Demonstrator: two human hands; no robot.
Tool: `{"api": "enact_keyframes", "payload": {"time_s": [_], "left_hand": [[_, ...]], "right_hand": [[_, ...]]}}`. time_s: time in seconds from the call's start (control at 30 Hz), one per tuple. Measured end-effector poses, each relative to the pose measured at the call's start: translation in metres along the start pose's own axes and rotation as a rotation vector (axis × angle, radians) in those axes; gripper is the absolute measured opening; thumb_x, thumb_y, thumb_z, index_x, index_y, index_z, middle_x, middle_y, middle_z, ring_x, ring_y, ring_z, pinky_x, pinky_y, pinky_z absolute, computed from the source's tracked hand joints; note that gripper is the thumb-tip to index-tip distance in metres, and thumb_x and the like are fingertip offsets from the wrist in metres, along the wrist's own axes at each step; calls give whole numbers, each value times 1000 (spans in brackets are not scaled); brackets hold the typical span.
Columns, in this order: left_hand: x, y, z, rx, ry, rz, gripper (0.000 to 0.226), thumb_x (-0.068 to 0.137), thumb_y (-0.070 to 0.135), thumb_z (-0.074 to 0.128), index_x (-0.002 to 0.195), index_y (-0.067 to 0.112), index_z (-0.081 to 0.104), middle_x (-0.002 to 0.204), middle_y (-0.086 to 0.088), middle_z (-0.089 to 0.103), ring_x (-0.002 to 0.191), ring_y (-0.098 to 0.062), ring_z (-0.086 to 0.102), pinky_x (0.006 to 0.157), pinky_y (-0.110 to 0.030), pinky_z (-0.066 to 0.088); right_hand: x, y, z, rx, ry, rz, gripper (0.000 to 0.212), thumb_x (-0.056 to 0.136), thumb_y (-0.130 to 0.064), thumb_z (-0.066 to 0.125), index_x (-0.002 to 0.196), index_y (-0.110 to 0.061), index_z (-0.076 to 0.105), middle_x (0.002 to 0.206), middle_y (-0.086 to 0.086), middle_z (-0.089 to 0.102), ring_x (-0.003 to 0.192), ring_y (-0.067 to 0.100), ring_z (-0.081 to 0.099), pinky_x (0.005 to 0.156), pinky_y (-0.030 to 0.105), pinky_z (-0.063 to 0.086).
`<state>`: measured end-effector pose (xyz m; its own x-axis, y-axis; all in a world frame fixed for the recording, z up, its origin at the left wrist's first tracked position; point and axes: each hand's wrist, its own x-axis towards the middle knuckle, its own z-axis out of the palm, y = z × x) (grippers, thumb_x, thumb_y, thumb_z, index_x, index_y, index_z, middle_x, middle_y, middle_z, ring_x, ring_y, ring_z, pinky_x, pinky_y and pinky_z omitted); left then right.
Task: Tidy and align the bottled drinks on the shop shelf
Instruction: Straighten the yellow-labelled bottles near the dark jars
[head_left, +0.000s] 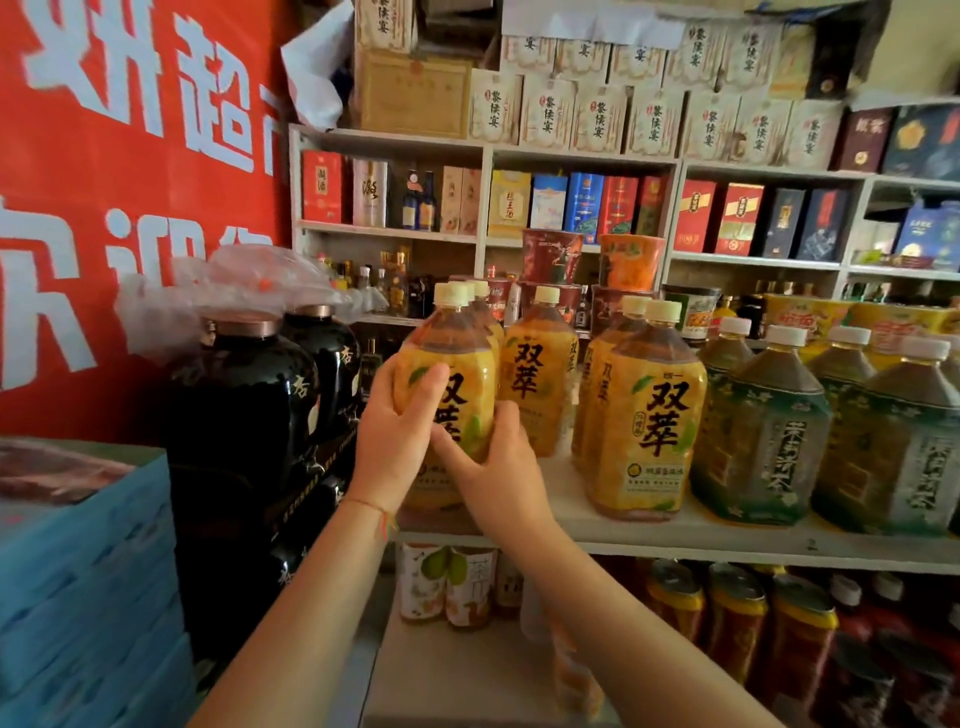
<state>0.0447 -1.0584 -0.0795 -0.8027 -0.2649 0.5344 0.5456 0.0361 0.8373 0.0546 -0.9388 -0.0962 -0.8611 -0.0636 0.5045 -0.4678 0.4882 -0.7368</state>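
A large yellow-labelled tea bottle (457, 384) with a cream cap stands at the left end of the white shelf (727, 540). My left hand (397, 431) grips its left side, thumb across the label. My right hand (496, 467) holds its lower right side. Two more capped bottles stand close behind it. Another yellow bottle (540, 374) stands further back to the right, and a front one (649, 415) stands near the shelf edge with one behind it. Green-labelled tea bottles (763, 441) fill the shelf's right part.
Black ceramic jars (244, 415) covered with plastic stand left of the shelf, beside a red banner. Blue crates (88, 597) are stacked at lower left. The lower shelf holds small cartons (447, 587) and red-labelled bottles (737, 618). Boxed liquor fills the back shelves.
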Motion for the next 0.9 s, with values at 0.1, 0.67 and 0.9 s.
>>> {"api": "enact_keyframes", "payload": {"time_s": [0.1, 0.67, 0.9], "left_hand": [[10, -2, -15, -54, -28, -49, 65, 71, 73, 67, 125, 37, 63, 120, 9, 71, 112, -9, 67, 101, -42, 54], [19, -11, -2, 636, 307, 590, 47, 101, 38, 52, 144, 19, 49, 142, -20, 45, 131, -31, 46, 108, -37, 44], [27, -10, 20, 1058, 337, 583, 56, 83, 37, 64, 136, 22, 55, 146, -24, 44, 135, -43, 41, 101, -57, 42]], "right_hand": [[6, -8, 7, -36, 5, 36, 69, 80, -68, 66, 124, -22, 39, 121, 2, 45, 107, 20, 52, 86, 34, 51], [26, -9, 11, 239, 238, 130, 41, 96, -53, 44, 125, -24, 42, 120, -2, 57, 111, 17, 57, 101, 48, 48], [98, 7, -20, -193, 375, 107, 75, 94, -13, 55, 156, -6, 14, 162, 15, 15, 151, 28, 14, 122, 45, 26]]}}
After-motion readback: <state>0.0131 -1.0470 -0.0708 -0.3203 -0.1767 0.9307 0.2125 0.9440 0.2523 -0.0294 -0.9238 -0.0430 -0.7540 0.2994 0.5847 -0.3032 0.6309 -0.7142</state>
